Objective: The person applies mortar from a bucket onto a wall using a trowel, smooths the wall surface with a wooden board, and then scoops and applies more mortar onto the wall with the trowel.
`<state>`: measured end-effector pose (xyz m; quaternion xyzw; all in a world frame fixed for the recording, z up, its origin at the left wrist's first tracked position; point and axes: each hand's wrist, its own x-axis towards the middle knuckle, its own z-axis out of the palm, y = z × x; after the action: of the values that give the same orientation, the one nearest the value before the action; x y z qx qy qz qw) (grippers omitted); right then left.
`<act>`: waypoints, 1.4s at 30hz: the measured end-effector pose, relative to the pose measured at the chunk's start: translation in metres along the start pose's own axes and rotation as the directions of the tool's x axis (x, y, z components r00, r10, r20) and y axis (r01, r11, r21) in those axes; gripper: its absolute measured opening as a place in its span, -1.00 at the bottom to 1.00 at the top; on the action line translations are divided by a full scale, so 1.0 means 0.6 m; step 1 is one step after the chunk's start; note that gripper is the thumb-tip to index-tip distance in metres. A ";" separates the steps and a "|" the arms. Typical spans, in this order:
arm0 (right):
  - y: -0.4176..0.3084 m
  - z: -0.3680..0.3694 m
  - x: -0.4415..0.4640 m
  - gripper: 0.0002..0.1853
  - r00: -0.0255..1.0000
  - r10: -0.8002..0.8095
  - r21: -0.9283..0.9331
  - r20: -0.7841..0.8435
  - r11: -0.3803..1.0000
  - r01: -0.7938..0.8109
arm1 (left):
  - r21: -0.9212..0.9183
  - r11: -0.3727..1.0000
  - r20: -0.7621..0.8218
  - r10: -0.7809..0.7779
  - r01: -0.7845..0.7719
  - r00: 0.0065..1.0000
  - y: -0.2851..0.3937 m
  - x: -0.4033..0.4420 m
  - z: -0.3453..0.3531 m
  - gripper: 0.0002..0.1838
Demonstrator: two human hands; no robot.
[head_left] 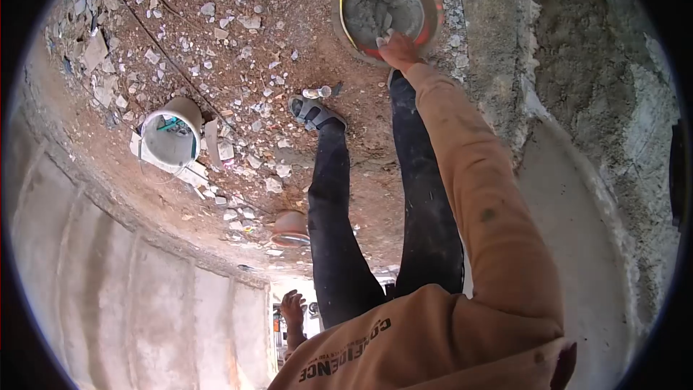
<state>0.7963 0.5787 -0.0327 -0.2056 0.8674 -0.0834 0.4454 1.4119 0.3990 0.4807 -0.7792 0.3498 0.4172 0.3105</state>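
At the top of the head view, my right hand [399, 50] reaches over the near rim of a round bucket [435, 11] with yellow and red on its edge. Wet grey mortar [375, 9] lies inside. The fingers are closed round a small, pale, mortar-smeared thing that I cannot make out, touching or just above the mortar. Low in the view, my left hand [292, 308] hangs beside my left leg, fingers apart and holding nothing.
A pale bucket [182, 117] with a green item inside stands on the rubble ground at left. Another bucket [290, 230] is near my left leg. A small tool [321, 92] lies by my sandal [312, 112]. A rough concrete strip [498, 36] runs at right.
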 end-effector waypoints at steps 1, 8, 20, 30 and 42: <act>-0.040 -0.009 0.005 -0.44 0.991 0.097 0.252 -0.095 0.965 -0.071 | -0.031 0.999 0.006 0.032 -0.032 0.999 -0.015 0.010 0.005 -0.67; -0.078 -0.098 -0.168 -0.40 0.961 0.148 0.373 -0.233 0.927 -0.053 | 0.033 0.995 0.068 0.089 -0.091 0.994 0.103 -0.017 0.047 -0.66; -0.236 -0.747 -0.408 -0.49 0.812 -0.364 0.202 -0.457 0.846 0.493 | -0.131 0.926 0.049 0.364 -0.355 0.930 0.261 -0.107 0.118 -0.71; -0.061 -1.176 -0.331 -0.55 0.918 -0.379 0.770 0.118 0.619 0.157 | -0.039 0.900 0.102 0.436 -0.435 0.894 0.355 -0.170 0.240 -0.71; 0.115 -1.072 -0.469 -0.57 0.911 0.239 0.690 -0.336 0.720 0.066 | -0.011 0.943 0.126 0.332 -0.334 0.935 0.300 -0.106 0.225 -0.72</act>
<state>0.4039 0.7373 0.5313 0.0380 0.8550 -0.4179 0.3048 1.1828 0.4206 0.4393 -0.6792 0.4586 0.5101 0.2611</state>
